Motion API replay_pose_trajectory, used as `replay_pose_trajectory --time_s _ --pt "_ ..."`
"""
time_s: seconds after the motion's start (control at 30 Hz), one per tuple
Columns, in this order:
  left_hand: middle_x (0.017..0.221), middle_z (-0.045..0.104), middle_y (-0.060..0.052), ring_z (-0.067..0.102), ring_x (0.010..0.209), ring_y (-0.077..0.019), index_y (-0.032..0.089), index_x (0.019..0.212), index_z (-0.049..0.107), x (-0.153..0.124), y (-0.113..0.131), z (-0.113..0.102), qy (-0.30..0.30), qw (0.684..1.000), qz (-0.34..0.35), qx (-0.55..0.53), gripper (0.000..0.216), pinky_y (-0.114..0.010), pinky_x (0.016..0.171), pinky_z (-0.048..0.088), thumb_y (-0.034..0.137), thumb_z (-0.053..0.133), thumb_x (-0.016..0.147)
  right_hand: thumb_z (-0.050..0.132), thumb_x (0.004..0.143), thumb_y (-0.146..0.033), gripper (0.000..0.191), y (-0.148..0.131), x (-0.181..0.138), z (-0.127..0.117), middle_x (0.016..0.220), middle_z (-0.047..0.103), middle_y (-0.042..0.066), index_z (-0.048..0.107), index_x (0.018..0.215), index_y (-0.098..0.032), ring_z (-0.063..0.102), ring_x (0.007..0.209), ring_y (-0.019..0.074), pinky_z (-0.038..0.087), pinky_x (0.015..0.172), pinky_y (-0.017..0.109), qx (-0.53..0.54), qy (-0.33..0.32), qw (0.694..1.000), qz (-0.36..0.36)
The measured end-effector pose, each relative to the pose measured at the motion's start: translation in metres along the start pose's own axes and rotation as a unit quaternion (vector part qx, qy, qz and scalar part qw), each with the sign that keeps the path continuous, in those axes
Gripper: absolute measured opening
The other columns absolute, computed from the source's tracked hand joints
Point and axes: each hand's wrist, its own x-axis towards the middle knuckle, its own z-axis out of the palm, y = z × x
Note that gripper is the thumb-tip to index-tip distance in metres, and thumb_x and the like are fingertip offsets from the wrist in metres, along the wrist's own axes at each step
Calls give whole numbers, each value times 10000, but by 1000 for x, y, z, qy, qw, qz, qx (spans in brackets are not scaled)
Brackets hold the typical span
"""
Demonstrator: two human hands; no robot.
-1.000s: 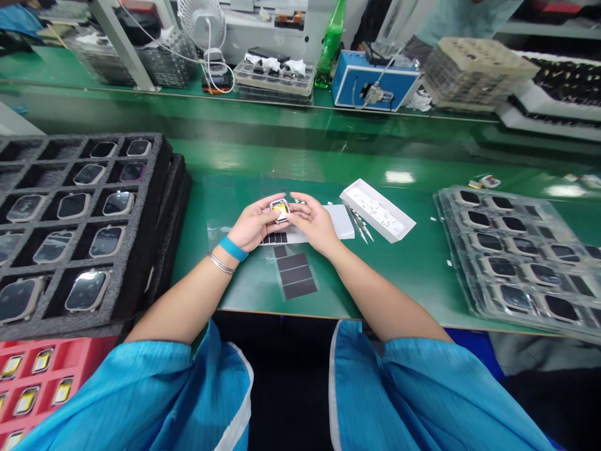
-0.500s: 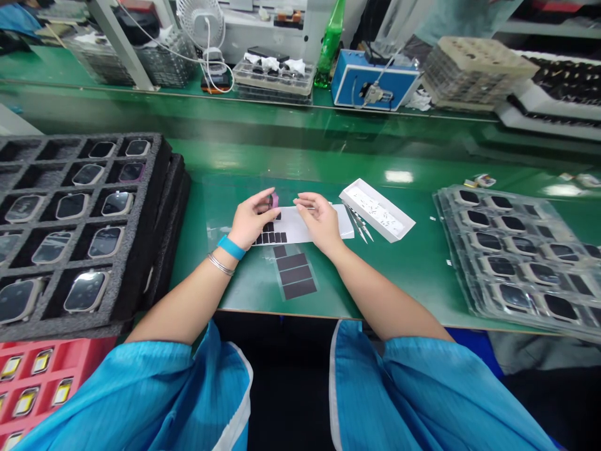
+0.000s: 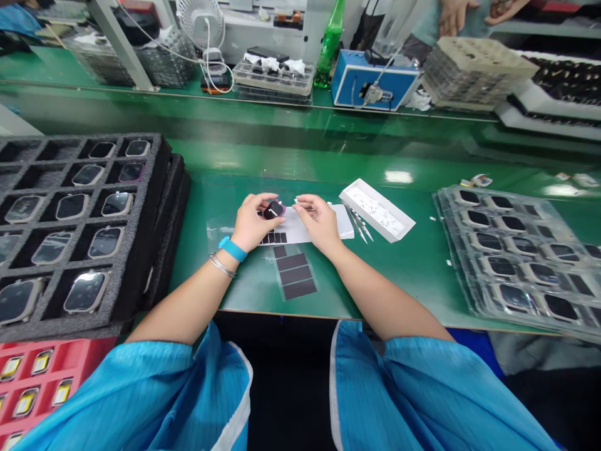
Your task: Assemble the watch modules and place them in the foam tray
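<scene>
My left hand grips a small smartwatch body by its edges, with the dark face turned up. My right hand stays just right of the watch, fingertips apart from it and close to a tiny white scrap. Beneath both hands lies a white backing sheet carrying a row of small black pads. A clear film with larger dark pads sits nearer me. Right of the sheet lie steel tweezers beside a white tray of tiny pieces.
A black foam tray of watches fills the left side, and a clear stacked tray of watches fills the right. A red tray sits lower left. A co-worker's hands show beyond the far bench.
The watch has turned over from its yellow-and-metal back, through edge-on, to dark face up. It now rests in my left hand alone, and my right hand has come off it.
</scene>
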Motion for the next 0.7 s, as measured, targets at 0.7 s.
replay_pose_trajectory --time_s 0.7 --pt "901 566 -14 599 810 -141 207 1025 691 0 -1 1 9 1000 6 6 486 -275 733 542 111 837 571 593 818 -267 219 -1 0 0 918 730 36 634 1026 -216 692 887 184 547 861 367 -5 -7 1000 1"
